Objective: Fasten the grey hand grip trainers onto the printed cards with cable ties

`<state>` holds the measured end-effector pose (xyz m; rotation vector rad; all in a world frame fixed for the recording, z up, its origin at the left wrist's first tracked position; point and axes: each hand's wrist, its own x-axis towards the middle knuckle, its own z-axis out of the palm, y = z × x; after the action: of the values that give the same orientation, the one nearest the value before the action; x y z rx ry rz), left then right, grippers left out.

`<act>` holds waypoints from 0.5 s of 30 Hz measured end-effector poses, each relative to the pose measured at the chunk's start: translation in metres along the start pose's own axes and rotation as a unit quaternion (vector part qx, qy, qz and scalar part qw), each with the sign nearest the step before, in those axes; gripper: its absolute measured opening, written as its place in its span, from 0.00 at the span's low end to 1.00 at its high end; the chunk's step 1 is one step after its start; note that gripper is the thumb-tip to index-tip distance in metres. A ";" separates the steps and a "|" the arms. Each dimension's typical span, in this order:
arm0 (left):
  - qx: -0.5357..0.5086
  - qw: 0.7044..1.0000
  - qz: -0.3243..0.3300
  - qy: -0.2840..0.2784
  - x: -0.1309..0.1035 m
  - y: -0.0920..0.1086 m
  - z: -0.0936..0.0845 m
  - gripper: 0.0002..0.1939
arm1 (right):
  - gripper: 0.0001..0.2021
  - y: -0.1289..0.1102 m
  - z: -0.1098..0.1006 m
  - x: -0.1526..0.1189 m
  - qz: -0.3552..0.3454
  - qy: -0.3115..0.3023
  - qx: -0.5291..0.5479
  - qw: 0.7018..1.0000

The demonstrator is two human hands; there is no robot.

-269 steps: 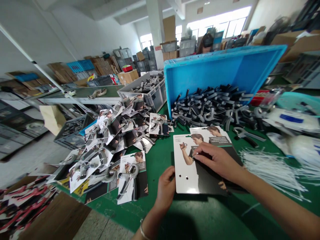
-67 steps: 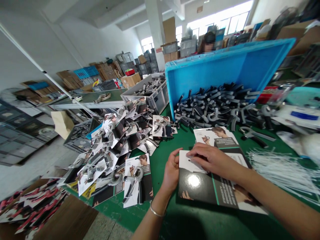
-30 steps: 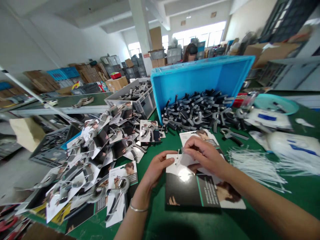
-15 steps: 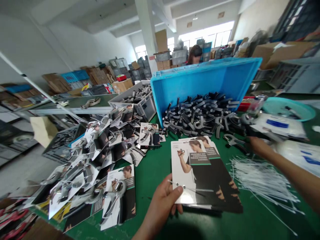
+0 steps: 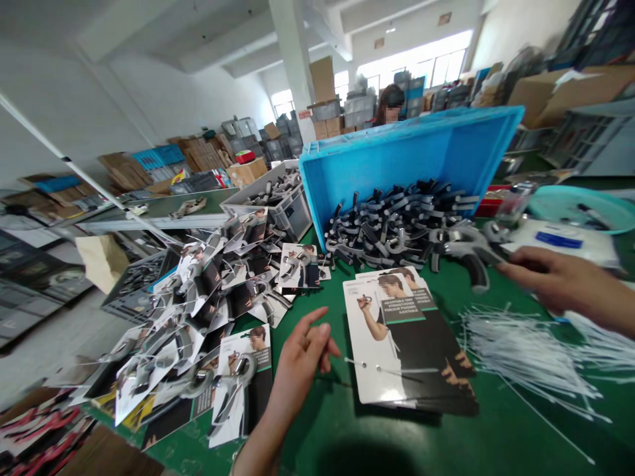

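My right hand (image 5: 555,277) holds a grey and black hand grip (image 5: 469,248) by one handle, above the table's right side. My left hand (image 5: 302,350) hovers over the green table (image 5: 317,423) with its fingers apart and nothing in it. Just right of it lies a stack of printed cards (image 5: 407,344), the top one threaded with zip ties. White zip ties (image 5: 526,357) lie loose below my right hand. A blue crate (image 5: 407,155) lies tipped toward me, more hand grips (image 5: 391,225) spilling from it.
Carded grips (image 5: 183,330) are heaped at the left, beside a grey bin of grips (image 5: 288,205). Plastic bags (image 5: 565,241) and a turquoise basin (image 5: 585,205) stand at the right. A person (image 5: 390,106) is behind the blue crate.
My left hand has let go of the card stack and moved left. My right hand has lifted a hand grip and come nearer, away from the plastic bags.
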<state>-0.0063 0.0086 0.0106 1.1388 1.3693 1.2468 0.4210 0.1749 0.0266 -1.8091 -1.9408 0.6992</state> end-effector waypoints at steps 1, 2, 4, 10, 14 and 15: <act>-0.005 1.000 0.029 -0.001 0.010 0.005 0.004 0.28 | 0.22 -0.032 0.010 -0.015 -0.016 -0.011 0.029 0.999; -0.011 0.998 0.059 -0.005 0.020 0.010 0.009 0.27 | 0.21 -0.063 0.022 -0.027 -0.050 -0.032 0.054 0.997; -0.023 0.993 0.111 -0.012 0.039 0.017 0.020 0.27 | 0.19 -0.115 0.049 -0.042 -0.166 -0.018 0.047 0.985; 0.018 0.987 0.157 -0.024 0.059 0.008 0.021 0.21 | 0.12 -0.171 0.095 -0.059 -0.216 0.024 -0.036 0.975; 0.130 0.970 0.199 -0.043 0.039 -0.009 0.013 0.15 | 0.11 -0.149 0.104 -0.095 -0.174 0.004 -0.084 0.981; 0.153 0.964 0.211 -0.055 0.033 -0.013 0.013 0.14 | 0.12 -0.143 0.105 -0.105 -0.166 -0.003 -0.104 0.981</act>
<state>0.0011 0.0421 -0.0041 1.7610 1.3042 1.2658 0.2530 0.0552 0.0339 -1.5327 -2.3177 0.4052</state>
